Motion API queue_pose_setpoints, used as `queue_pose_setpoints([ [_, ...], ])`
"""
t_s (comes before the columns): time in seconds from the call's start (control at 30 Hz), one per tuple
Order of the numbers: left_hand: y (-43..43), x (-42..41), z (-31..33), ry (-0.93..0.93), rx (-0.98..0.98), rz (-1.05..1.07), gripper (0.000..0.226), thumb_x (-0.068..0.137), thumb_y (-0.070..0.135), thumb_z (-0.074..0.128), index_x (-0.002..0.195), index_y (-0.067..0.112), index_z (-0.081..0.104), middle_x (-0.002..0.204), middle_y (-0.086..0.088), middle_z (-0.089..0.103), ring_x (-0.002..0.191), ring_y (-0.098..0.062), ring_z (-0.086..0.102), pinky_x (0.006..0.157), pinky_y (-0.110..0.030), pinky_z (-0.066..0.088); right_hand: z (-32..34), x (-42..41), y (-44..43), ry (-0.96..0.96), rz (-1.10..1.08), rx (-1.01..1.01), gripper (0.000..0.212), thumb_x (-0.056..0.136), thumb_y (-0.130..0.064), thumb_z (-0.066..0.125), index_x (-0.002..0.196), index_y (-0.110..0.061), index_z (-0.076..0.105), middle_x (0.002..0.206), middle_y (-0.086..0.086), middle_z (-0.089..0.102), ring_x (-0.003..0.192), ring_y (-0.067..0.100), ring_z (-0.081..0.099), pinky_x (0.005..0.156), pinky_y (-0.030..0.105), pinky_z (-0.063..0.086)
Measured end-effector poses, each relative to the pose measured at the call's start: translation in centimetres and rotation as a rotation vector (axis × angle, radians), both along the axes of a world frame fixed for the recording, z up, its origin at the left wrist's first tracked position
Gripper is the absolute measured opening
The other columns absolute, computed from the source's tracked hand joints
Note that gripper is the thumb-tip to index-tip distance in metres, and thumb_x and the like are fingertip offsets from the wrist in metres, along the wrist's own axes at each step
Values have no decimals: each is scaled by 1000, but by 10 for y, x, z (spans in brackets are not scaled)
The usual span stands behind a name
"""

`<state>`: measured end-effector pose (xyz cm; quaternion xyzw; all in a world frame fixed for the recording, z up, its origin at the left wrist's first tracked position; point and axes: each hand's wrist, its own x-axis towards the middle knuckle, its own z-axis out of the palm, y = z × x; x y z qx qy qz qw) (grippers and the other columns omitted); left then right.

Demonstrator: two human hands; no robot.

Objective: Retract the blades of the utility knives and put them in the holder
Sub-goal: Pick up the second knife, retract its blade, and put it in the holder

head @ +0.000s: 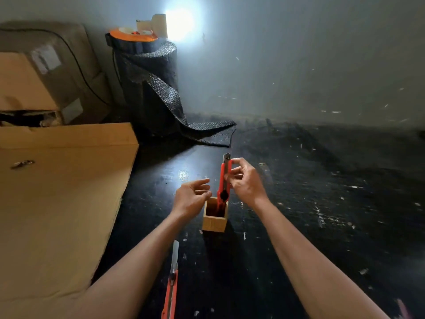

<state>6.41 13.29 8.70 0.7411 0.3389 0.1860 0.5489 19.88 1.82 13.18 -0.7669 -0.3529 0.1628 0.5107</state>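
Note:
A small square wooden holder (pixel 214 223) stands on the dark floor at centre. A red utility knife (pixel 223 180) stands upright with its lower end inside the holder, its blade end up and only a short tip showing. My right hand (pixel 246 180) pinches the knife's upper part. Just left of the holder hovers my left hand (pixel 192 198), fingers apart and holding nothing. A second red utility knife (pixel 171 284) lies on the floor near the bottom edge, its long blade extended toward the holder.
A large flat cardboard sheet (pixel 57 203) covers the floor at left. Behind it are cardboard boxes (pixel 34 77) and an upright roll of black bubble wrap (pixel 151 84), its loose end trailing on the floor. A grey wall runs along the back.

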Motion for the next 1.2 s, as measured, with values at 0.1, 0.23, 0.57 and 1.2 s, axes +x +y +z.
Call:
queue_pose_setpoints([
  [0.1, -1, -3, -26, 114, 45, -3, 55, 85, 13, 81, 137, 12, 63, 136, -9, 67, 118, -22, 68, 95, -35, 57, -20, 4, 6, -5, 2, -81, 14, 96, -16, 68, 108, -13, 63, 88, 2, 70, 72, 7, 70, 52, 16, 54],
  [0.23, -7, -1, -51, 197, 29, 18, 62, 81, 11, 85, 139, 11, 61, 137, -9, 67, 120, -22, 67, 101, -42, 56, -46, 3, 17, -21, 9, -156, 12, 96, -23, 67, 104, -15, 63, 90, 0, 71, 77, 11, 71, 63, 25, 60],
  [0.57, -14, -3, -84, 180, 4, 82, 48, 82, 9, 81, 128, 21, 71, 119, 1, 77, 104, -19, 75, 87, -51, 62, -86, -12, 30, -80, -18, -358, 6, 97, -24, 64, 101, -20, 65, 95, 1, 74, 83, 19, 69, 68, 35, 59],
  [1.2, -8, -28, -64, 225, 146, 64, 48, 88, 19, 79, 133, 9, 67, 130, -8, 71, 114, -18, 70, 92, -24, 58, -59, -39, 22, -185, -37, -362, 20, 97, -25, 63, 114, -14, 64, 106, 8, 74, 95, 25, 71, 80, 45, 61],
])
